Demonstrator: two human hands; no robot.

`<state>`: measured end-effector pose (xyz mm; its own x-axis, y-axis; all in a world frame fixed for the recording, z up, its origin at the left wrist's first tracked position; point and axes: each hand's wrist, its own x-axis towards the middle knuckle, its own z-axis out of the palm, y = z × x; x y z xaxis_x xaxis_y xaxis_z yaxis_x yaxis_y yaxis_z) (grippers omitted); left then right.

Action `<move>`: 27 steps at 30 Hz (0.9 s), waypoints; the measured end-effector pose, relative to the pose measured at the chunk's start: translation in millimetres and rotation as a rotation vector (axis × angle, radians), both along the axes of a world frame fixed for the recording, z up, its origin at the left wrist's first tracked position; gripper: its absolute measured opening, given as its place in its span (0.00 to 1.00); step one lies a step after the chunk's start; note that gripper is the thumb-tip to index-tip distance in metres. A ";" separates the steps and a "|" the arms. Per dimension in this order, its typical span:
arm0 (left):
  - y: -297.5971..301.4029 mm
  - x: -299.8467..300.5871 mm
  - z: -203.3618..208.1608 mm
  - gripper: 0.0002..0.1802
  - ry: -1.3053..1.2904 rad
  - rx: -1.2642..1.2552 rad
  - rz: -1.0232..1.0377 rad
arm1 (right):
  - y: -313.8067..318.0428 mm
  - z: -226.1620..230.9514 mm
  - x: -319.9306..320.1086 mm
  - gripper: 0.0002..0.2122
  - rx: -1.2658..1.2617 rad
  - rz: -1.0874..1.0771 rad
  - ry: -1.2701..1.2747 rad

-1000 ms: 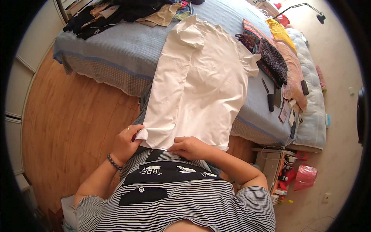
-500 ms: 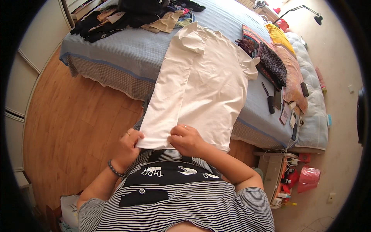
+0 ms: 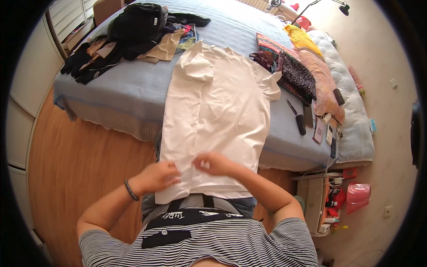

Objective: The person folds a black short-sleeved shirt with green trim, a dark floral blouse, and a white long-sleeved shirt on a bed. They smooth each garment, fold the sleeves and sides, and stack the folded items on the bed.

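A white short-sleeved T-shirt lies lengthwise over the bed edge and my lap, its collar far and its hem near me. Its left side is folded inward in a long strip, with one sleeve turned back on top. Above the lower left part hovers my left hand, fingers loosely bent and apart, slightly blurred. My right hand is over the lower middle by the fold's edge, fingers curled but apart, white showing between them. Neither hand visibly grips the cloth.
On the blue-covered bed, a dark clothes pile lies at far left. Folded patterned cloths, a dark-handled knife-like item and phones lie right. A bedside cabinet stands near right.
Both hands have let go of the shirt's hem and lifted, moving a little farther up over the cloth. My view has shifted, so the bed sits lower and more left.
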<state>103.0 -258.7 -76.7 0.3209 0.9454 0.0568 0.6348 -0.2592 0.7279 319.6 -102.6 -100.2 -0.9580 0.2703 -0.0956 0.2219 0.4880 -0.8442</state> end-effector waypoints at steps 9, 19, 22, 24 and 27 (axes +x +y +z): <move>308.0 -112.9 20.0 0.13 -0.097 0.401 0.459 | 247.7 -8.2 -105.7 0.26 -0.226 -0.962 0.164; 490.1 -143.6 -11.5 0.16 0.804 0.322 0.244 | 292.3 -11.0 -145.8 0.11 -0.613 -0.839 0.061; 498.3 -170.7 -11.4 0.07 0.636 0.343 0.347 | 289.4 -7.1 -138.9 0.03 -0.646 -0.909 0.224; 499.5 -199.1 -17.4 0.04 0.458 0.516 0.466 | 290.9 -3.9 -138.1 0.05 -0.484 -0.959 0.432; 500.4 -228.6 -21.9 0.02 0.332 0.684 0.632 | 321.3 -15.5 -134.0 0.05 -0.134 -1.046 0.472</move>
